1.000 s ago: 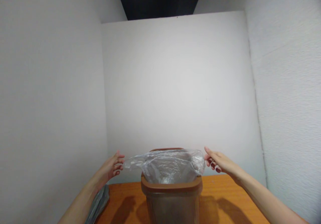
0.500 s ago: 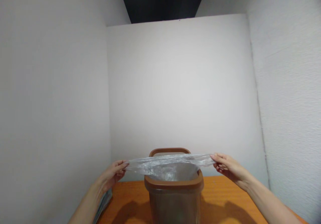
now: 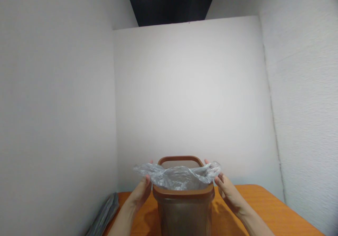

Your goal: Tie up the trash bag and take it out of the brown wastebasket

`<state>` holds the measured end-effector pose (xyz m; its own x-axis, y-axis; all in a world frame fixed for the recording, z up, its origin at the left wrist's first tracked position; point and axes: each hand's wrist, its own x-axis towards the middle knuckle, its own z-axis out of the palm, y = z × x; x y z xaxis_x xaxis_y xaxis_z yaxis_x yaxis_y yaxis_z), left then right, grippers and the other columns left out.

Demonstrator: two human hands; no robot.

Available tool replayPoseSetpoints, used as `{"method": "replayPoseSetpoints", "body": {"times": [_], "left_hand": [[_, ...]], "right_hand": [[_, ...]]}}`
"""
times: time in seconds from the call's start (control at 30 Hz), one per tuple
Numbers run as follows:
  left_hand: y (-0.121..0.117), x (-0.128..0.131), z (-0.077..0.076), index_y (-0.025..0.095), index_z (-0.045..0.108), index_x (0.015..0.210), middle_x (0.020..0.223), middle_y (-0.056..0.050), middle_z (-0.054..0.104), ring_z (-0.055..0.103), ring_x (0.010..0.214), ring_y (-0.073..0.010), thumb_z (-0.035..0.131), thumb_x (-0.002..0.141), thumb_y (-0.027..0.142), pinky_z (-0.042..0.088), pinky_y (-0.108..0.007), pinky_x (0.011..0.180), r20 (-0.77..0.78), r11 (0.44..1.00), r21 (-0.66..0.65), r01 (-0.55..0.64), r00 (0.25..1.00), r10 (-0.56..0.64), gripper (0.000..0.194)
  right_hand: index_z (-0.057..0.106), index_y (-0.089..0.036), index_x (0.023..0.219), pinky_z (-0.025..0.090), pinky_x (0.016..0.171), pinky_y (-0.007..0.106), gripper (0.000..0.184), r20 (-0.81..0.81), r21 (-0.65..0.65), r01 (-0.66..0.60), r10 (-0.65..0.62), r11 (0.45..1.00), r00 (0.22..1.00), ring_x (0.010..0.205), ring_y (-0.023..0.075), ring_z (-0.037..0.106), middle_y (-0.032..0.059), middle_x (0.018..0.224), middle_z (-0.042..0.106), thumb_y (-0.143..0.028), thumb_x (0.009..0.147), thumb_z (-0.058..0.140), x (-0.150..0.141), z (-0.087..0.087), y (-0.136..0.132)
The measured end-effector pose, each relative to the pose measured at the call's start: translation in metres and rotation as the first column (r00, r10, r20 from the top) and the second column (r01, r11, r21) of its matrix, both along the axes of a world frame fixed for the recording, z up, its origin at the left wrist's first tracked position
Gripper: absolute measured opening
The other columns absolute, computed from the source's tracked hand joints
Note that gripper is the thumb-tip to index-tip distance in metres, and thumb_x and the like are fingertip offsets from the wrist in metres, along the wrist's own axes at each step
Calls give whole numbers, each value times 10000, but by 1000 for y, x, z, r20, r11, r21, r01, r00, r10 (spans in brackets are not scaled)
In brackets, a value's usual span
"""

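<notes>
Hands [image 3: 141, 193] inward, bag [image 3: 179, 176] slackened.

On the table [image 3: 264, 207], a bin [image 3: 183, 207], bag [image 3: 179, 176] inside; left hand [image 3: 141, 193] and right hand [image 3: 228, 192] flanking; stack [image 3: 104, 213] far left.

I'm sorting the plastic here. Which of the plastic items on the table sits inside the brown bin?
The clear plastic bag, held by both hands at the bin rim; the grey folded stack lies flat at the table's left edge.

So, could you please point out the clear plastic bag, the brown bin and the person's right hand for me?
clear plastic bag [image 3: 179, 177]: head view, crumpled middle over the bin's mouth.
brown bin [image 3: 183, 194]: head view, near rim band.
right hand [image 3: 227, 190]: head view, back of the hand beside the bin.
</notes>
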<state>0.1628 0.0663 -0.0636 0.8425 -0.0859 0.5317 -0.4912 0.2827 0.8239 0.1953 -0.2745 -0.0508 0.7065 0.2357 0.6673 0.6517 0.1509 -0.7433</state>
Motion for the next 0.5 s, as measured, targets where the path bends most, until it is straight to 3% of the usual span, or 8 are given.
{"method": "replayPoseSetpoints", "body": {"times": [0.1,0.2,0.27,0.33,0.43,0.5], "left_hand": [[-9,-1,21,209,619,1237,1366,-109,582,413,1380,-313,746,685,648,300,-472,1160,-30,998,-38,-55,998,54,717],[-10,0,36,171,652,1217,1275,-117,649,466,1331,-308,768,728,539,320,-428,1138,-32,995,-50,-82,996,80,623],[-12,-1,48,126,669,1196,1188,-131,693,544,1240,-299,739,754,548,366,-383,1093,-12,995,-72,-65,998,64,615],[-17,-5,64,91,658,1211,1103,-141,722,623,1100,-279,676,806,557,430,-358,1014,3,995,-101,-14,1000,14,617],[-30,-13,88,98,634,1238,1077,-133,726,666,970,-234,518,912,531,485,-345,939,21,983,-159,89,996,-86,555],[-38,-15,102,121,669,1139,1092,-113,717,662,983,-203,418,958,496,489,-326,951,54,969,-205,135,991,-126,486]], "right_hand": [[710,-209,1011,145,1199,452,516,32,-5,100,-100,995,994,1404,283,351,108,1439,513,-674,804,619,-3,17,6],[670,-205,794,140,1189,468,449,26,38,94,-95,995,995,1358,291,411,101,1334,609,-647,835,602,-3,30,9],[596,-208,716,198,1165,473,433,-18,151,9,-6,988,1000,1280,292,494,98,1237,668,-627,817,640,-5,42,14],[528,-212,692,328,1094,442,417,-60,295,-109,133,949,989,1174,268,576,95,1157,703,-582,803,685,-11,57,22],[461,-220,703,469,939,378,388,-82,479,-282,362,831,929,1070,230,633,78,1091,719,-475,787,741,-22,82,36],[429,-229,721,504,880,350,407,-69,540,-351,456,765,888,999,210,657,34,981,726,-431,753,780,-30,96,44]]}}
